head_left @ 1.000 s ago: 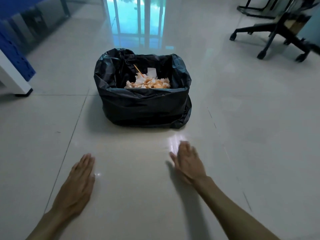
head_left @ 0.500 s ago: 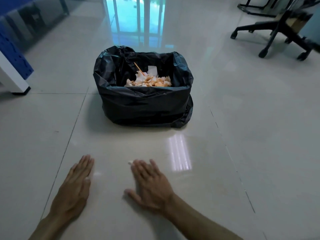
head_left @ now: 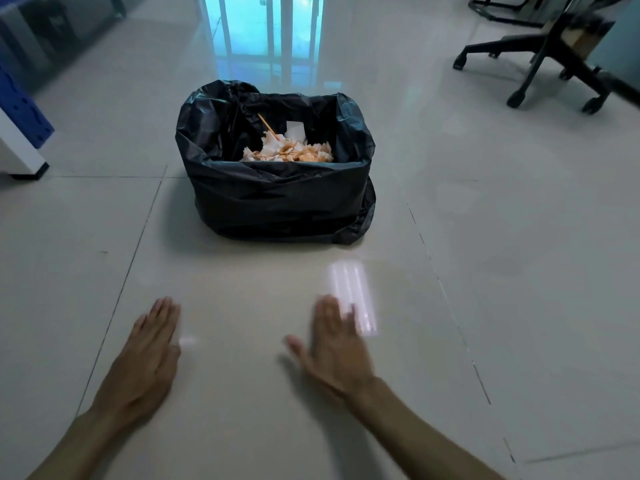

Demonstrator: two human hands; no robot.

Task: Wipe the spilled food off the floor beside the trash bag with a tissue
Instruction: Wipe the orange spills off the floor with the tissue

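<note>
A black trash bag [head_left: 277, 199] stands open on the pale tiled floor [head_left: 242, 410], holding orange food scraps and white tissues [head_left: 291, 152]. My left hand [head_left: 145, 362] lies flat, palm down, on the floor in front of the bag's left side, fingers stretched out. My right hand [head_left: 336, 344] is also flat and palm down, blurred by motion, in front of the bag's right side. No tissue shows under or around either hand. I see no spilled food on the floor near the hands.
A bright light reflection [head_left: 351, 296] lies on the tile just beyond my right fingers. A black wheeled chair base [head_left: 540, 64] stands at the back right. A blue and white furniture leg [head_left: 20, 143] is at the left edge.
My right hand swept left across the floor toward my left hand, then back to the right. My left hand stayed flat in place.
</note>
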